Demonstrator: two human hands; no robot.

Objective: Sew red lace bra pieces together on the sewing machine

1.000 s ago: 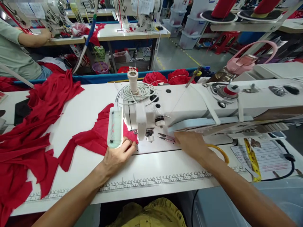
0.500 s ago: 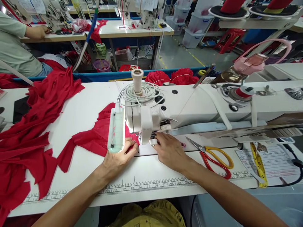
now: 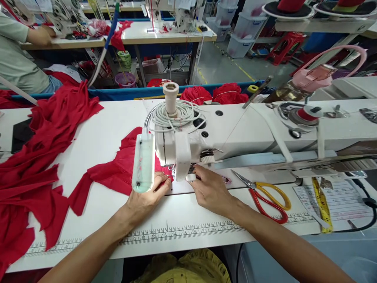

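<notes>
Head view: left hand [image 3: 147,199] flat on red fabric [image 3: 118,173]; right hand [image 3: 210,190] fingers pinched together under sewing machine [image 3: 188,145].

Both bare forearms reach forward from the lower edge, converging toward the middle. The left hand [image 3: 145,198] lies palm down, fingers together and stretched flat. The right hand [image 3: 210,190] is palm down too, its fingers curled and pinched at the tips.

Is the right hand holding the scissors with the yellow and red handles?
No, the scissors lie on the table, apart from the right hand at the needle.
</notes>
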